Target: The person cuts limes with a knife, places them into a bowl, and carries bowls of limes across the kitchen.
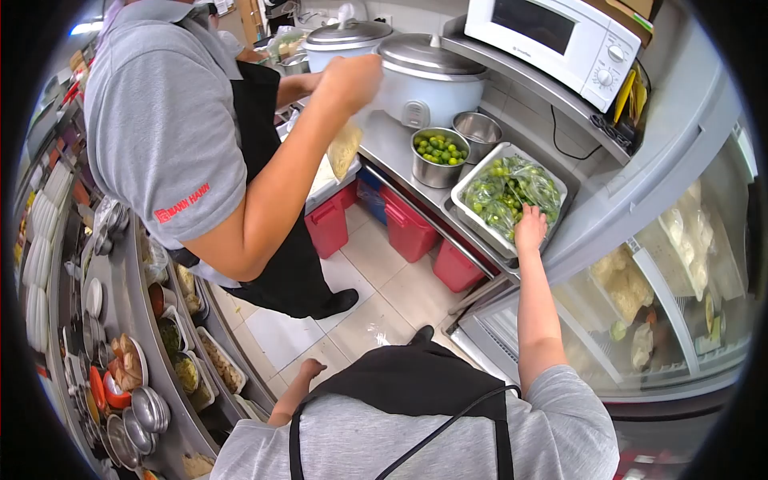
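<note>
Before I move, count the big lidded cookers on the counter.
2. One cooker stands just past the steel pot of small green fruit; the other cooker is farther left. The co-worker blocks part of that side, so more may be hidden.

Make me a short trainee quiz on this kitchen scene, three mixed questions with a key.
1. The person's right hand touches: (a) a rice cooker; (b) bagged green produce in the white tray; (c) a pot of limes.
2. True or false: the microwave stands on a shelf above the counter.
3. Fill in: the co-worker at the left wears a ____ apron.

Key: 1 b; 2 true; 3 black.
</note>
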`<state>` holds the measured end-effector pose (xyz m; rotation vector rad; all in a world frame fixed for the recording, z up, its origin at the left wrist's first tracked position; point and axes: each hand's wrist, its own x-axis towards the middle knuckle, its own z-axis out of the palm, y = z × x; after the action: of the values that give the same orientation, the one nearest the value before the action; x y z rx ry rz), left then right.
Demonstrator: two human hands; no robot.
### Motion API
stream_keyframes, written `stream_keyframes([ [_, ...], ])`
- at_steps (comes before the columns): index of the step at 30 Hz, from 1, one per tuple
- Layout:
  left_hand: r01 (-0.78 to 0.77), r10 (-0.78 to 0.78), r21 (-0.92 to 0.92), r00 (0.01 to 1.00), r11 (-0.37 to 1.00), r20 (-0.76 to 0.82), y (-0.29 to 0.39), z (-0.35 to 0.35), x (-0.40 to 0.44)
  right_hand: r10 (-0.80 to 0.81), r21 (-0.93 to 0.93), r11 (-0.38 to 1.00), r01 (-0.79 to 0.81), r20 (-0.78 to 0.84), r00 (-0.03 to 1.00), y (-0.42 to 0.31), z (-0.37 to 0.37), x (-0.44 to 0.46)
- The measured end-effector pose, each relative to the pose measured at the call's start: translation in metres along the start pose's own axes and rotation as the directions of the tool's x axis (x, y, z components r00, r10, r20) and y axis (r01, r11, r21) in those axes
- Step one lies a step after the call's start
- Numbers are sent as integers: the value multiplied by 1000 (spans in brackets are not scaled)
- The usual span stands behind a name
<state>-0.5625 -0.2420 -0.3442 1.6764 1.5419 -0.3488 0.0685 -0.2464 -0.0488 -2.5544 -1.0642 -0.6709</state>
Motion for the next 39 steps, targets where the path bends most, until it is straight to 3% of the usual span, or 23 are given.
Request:
stream_keyframes([
  [2, -162, 166, 155, 986, 974, -14, 29, -12, 22, 4, 3, 1000, -4, 8, 1000, -1, -2, 1],
  [3, -137, 131, 161, 990, 977, 49, 49, -20, 33, -3, 13, 1000, 3, 14, 1000, 0, -3, 1],
  [4, -207, 213, 106, 976, 972, -44, 71, -27, 35, -14, 27, 1000, 14, 8, 1000, 2, -2, 3],
  [8, -475, 465, -32, 872, 880, -154, 181, -59, 57, -30, 32, 999, 26, 146, 989, 14, -4, 21],
  [9, -579, 556, -78, 806, 811, -200, 211, -67, 61, -15, 28, 1000, 10, 155, 988, 13, -9, 24],
  [12, -642, 626, -194, 766, 742, -144, 325, -105, 41, -36, 52, 998, 22, 277, 960, 21, -19, 34],
  [13, -717, 693, -157, 697, 679, -186, 362, -120, 27, -19, 49, 999, 6, 281, 960, 25, -23, 33],
  [16, -877, 834, -97, 478, 470, -277, 465, -154, -12, 40, 370, 915, -158, 305, 951, 26, -54, 25],
  [19, -910, 884, -128, 414, 395, -216, 547, -168, -29, 75, 591, 759, -272, 336, 939, 36, -48, 12],
  [21, -973, 953, -8, 228, 231, -198, 593, -165, -26, 76, 652, 705, -279, 321, 944, 40, -41, 7],
  [23, -984, 974, 85, 137, 154, -183, 632, -160, -24, 129, 717, 646, -263, 237, 963, 22, -72, 13],
  [25, -976, 966, 101, 170, 192, -193, 663, -142, -6, 205, 754, 596, -275, 189, 960, 7, -82, 19],
  [27, -950, 950, 88, 290, 300, -115, 688, -127, 10, 209, 668, 736, -111, -69, 975, 7, -72, 25],
  [28, -953, 954, 83, 282, 290, -98, 695, -118, 9, 126, 564, 791, -237, 229, 965, 19, -58, 26],
  [30, -894, 919, 233, 394, 383, -2, 715, -107, 11, 204, 627, 734, -261, 163, 965, 21, -54, 17],
  [31, -917, 963, 301, 268, 261, -18, 719, -98, 19, 258, 692, 673, -263, 114, 959, 16, -57, 16],
  [33, -871, 940, 424, 321, 247, 113, 728, -84, 29, 310, 699, 635, -329, 159, 937, 10, -67, 14],
  [37, -847, 889, 495, 363, 192, 277, 744, -87, 40, 327, 620, 672, -406, 244, 913, 10, -76, 10],
  [39, -973, 946, 177, 194, 152, 259, 741, -96, 67, 367, 659, 639, -397, 192, 910, 5, -81, 4],
])
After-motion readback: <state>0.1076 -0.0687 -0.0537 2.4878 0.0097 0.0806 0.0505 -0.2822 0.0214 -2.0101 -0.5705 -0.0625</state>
